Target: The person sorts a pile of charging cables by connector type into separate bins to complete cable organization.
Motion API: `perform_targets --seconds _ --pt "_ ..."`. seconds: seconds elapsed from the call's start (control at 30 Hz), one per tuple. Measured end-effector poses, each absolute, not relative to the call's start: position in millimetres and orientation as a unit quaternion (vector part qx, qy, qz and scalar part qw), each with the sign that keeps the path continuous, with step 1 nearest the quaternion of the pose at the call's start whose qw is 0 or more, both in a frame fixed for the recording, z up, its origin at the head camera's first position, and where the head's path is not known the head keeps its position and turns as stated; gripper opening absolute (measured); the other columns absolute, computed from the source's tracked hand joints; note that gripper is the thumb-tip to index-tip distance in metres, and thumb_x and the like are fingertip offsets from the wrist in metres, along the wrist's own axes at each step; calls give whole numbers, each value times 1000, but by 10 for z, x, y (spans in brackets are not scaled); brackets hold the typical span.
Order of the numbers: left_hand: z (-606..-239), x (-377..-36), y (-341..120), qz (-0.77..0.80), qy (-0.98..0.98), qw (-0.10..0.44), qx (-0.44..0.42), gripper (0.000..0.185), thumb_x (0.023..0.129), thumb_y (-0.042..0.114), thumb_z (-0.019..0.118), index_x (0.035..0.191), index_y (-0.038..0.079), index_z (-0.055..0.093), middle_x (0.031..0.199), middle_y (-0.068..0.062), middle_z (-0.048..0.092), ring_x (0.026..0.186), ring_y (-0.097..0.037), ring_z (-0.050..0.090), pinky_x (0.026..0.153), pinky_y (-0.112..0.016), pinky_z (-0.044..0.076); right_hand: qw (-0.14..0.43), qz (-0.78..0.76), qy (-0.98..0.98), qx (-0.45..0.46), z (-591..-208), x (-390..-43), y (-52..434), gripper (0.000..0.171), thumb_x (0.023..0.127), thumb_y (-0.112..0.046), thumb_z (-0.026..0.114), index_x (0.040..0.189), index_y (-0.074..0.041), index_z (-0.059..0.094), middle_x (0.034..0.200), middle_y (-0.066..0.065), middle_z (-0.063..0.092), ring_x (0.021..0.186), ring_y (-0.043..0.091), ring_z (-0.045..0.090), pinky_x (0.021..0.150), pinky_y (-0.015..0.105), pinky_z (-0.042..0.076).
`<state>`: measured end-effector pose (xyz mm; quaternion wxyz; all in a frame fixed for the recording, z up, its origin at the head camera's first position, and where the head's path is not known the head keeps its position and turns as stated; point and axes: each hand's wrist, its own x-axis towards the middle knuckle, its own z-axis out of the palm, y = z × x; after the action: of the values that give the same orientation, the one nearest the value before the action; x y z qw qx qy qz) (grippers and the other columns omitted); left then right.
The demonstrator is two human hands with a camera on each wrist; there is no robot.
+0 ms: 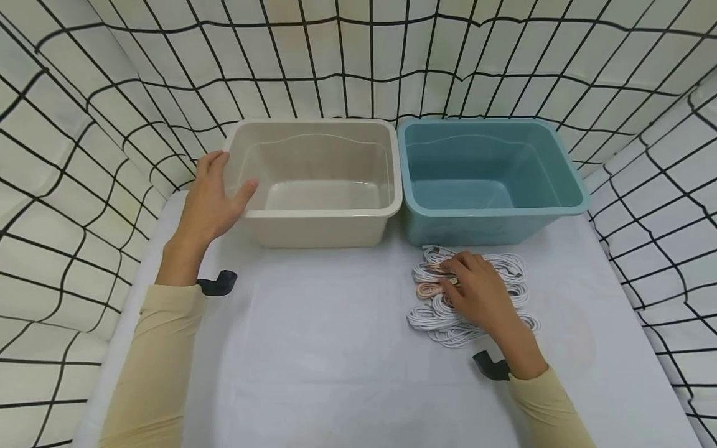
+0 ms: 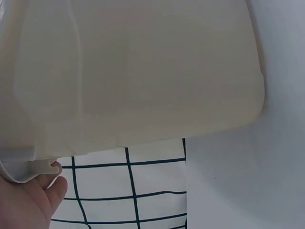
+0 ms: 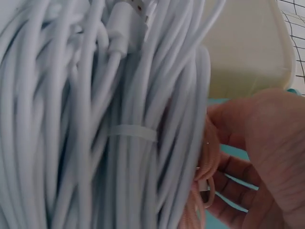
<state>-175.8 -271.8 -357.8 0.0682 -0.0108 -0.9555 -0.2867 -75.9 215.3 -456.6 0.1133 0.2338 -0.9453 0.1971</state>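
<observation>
My left hand (image 1: 210, 202) grips the left rim of a beige plastic bin (image 1: 316, 231). In the left wrist view its fingertips (image 2: 57, 188) curl under that rim. The right hand (image 1: 478, 292) reaches into a pile of bundled white USB cables (image 1: 439, 316) in front of a blue bin (image 1: 462, 229). Its thumb and fingers pinch a pink USB cable (image 1: 428, 290) among the white ones. The right wrist view shows the thumb against this pink cable (image 3: 208, 150), beside a tied white bundle (image 3: 136, 109). Part of the pile is hidden under the hand.
Both bins stand side by side at the back of a white-covered table (image 1: 313, 348). Black wire mesh (image 1: 370, 74) over white cloth surrounds the table at the back and sides. A black wrist mount (image 1: 218, 284) shows by the left wrist, another (image 1: 490, 366) by the right.
</observation>
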Motion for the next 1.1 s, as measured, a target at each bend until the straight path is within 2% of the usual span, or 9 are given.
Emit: perform_targets --seconds 0.17,0.33,0.63,0.8,1.0,1.1 --pt "-3621 -1762 -2698 -288 -955 72 -19 86 104 53 50 167 2 21 172 -18 19 137 -58 45 110 -74 37 106 198 -949 220 -4524 -741 2194 21 95 -11 75 113 0 75 102 16 69 96 37 63 87 52 51" --pt "-3636 -1778 -2646 -288 -954 78 -27 85 105 51 50 167 1 22 172 -17 20 135 -59 46 109 -75 38 56 201 -960 189 -4423 -720 2237 23 95 -13 71 113 2 76 102 19 69 94 39 63 85 54 52" --pt "-3633 -1813 -2664 -285 -956 53 -50 88 105 52 49 169 3 15 177 -16 12 154 -53 29 119 -73 27 -42 234 -963 127 -4254 -765 2266 28 96 -17 77 115 3 76 109 21 74 100 40 71 82 57 58" --pt "-3590 -1784 -2750 -276 -957 44 -72 91 103 51 51 169 2 12 177 -18 9 157 -51 24 121 -73 24 -47 221 -967 121 -4240 -805 2212 27 97 -18 77 114 2 77 106 19 74 98 38 70 76 53 58" --pt "-3609 -1744 -2743 -257 -962 88 -37 81 102 44 51 166 0 26 172 -19 25 142 -55 44 112 -72 38 -34 209 -970 121 -4256 -799 2182 22 99 -19 75 110 -1 78 104 16 74 92 34 68 71 50 56" --pt "-3609 -1729 -2758 -257 -962 83 -31 83 102 47 50 167 1 25 173 -19 22 144 -55 42 113 -72 36 -43 204 -970 129 -4242 -827 2188 23 99 -21 74 110 -1 78 105 17 76 89 34 71 72 51 57"
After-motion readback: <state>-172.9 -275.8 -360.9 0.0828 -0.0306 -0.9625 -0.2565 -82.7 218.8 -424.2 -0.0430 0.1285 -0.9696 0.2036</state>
